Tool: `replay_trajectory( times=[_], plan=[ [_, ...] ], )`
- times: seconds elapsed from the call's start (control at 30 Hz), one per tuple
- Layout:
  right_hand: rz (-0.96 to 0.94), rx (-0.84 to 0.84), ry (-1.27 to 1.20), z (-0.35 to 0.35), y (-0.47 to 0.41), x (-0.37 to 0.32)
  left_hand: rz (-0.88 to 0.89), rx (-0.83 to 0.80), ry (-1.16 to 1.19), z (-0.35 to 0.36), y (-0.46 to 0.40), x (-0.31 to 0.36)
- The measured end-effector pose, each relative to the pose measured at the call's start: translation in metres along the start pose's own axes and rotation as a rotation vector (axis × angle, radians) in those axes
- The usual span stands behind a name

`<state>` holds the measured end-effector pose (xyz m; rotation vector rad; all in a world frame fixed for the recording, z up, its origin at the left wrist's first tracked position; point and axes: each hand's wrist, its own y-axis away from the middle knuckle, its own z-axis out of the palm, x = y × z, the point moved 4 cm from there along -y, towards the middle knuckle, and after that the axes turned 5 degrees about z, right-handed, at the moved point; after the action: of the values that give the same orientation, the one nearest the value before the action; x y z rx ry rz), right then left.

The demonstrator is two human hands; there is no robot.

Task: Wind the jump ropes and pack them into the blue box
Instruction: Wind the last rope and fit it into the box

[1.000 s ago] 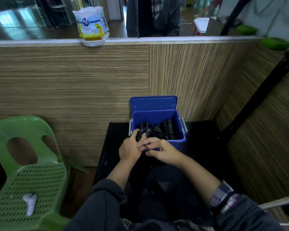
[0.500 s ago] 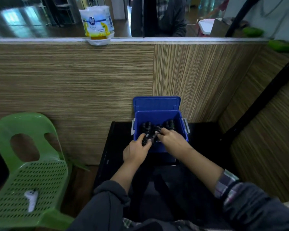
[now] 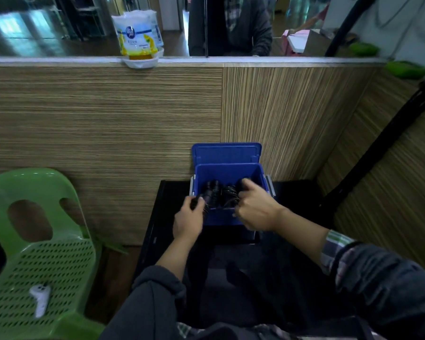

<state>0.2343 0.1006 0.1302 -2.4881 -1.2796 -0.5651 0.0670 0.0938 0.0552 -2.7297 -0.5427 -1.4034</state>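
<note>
Both hands are further into the blue box (image 3: 227, 218) than they were a second ago, when they were bunched together just in front of its near wall. Now the right hand (image 3: 255, 208) reaches over the rim into the right side of the box, and the left hand (image 3: 188, 220) sits at the near left corner.

Grip-wise: the left hand is curled round a black handle end at the rim, so it's holding part of a jump rope (image 3: 212, 192). The right hand's fingers are bent down among the coils (image 3: 228, 193), but it's blurry and I honestly can't tell if it's pinching cord or just pushing it down.

The ropes themselves are already in the box, dark bundles lying side by side on the bottom, with the lid (image 3: 226, 153) propped open against the wood panel behind.

How this stuff handles, my guess: light, floppy cord that wants to spring back out of its coil, plus stiff plastic handles. The cord looks a bit slick. So I'd grab it by the handles or squeeze across the whole wound bundle, not a single loop, or it'll unravel. Nothing fragile here, so pressing it down firmly should be fine.

Green chair (image 3: 35, 241) off to the left has a white controller (image 3: 41, 299) on its seat, well apart from everything.
</note>
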Motion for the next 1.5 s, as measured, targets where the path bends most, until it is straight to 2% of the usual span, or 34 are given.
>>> replay_trajectory(
  times=[0.17,0.3,0.37,0.43,0.53,0.63,0.73,0.8,0.93,1.03,1.13,1.3,1.4,1.5],
  plan=[
    [-0.029,0.19,-0.151,-0.001,-0.005,-0.029,-0.003,0.036,0.023,-0.006,-0.007,0.01],
    [0.0,0.224,-0.184,0.008,-0.006,-0.03,-0.035,0.048,0.037,-0.009,-0.009,0.007],
    [-0.031,0.238,-0.253,0.01,-0.007,-0.032,-0.035,0.042,0.046,-0.009,-0.008,0.006],
    [0.035,0.21,-0.371,0.009,-0.008,-0.03,-0.02,0.04,0.017,-0.007,-0.004,0.009],
    [0.274,0.143,-0.679,0.007,-0.004,-0.023,0.078,0.057,-0.126,-0.006,0.0,0.014],
    [0.396,0.027,-1.04,0.006,-0.005,-0.023,0.173,0.053,-0.277,-0.007,0.002,0.016],
    [0.614,-0.15,-1.502,0.011,-0.009,-0.02,0.286,-0.005,-0.388,-0.004,0.006,0.016],
    [0.684,-0.202,-1.67,0.013,-0.012,-0.02,0.377,-0.056,-0.426,-0.001,0.01,0.017],
    [0.771,-0.135,-1.803,0.017,-0.011,-0.013,0.506,-0.068,-0.321,-0.004,0.016,0.017],
    [0.77,-0.122,-1.872,0.016,-0.01,-0.008,0.512,-0.113,-0.295,-0.005,0.017,0.02],
    [0.826,-0.1,-1.866,0.02,-0.012,-0.001,0.538,-0.118,-0.367,-0.004,0.019,0.027],
    [0.836,-0.158,-2.112,0.022,-0.009,0.002,0.541,-0.099,-0.377,-0.006,0.015,0.028],
    [0.811,-0.139,-2.064,0.021,-0.003,0.005,0.495,-0.077,-0.314,-0.009,0.01,0.025],
    [0.853,-0.071,-1.861,0.025,-0.001,0.008,0.494,-0.067,-0.279,-0.012,0.009,0.027]
  ],
)
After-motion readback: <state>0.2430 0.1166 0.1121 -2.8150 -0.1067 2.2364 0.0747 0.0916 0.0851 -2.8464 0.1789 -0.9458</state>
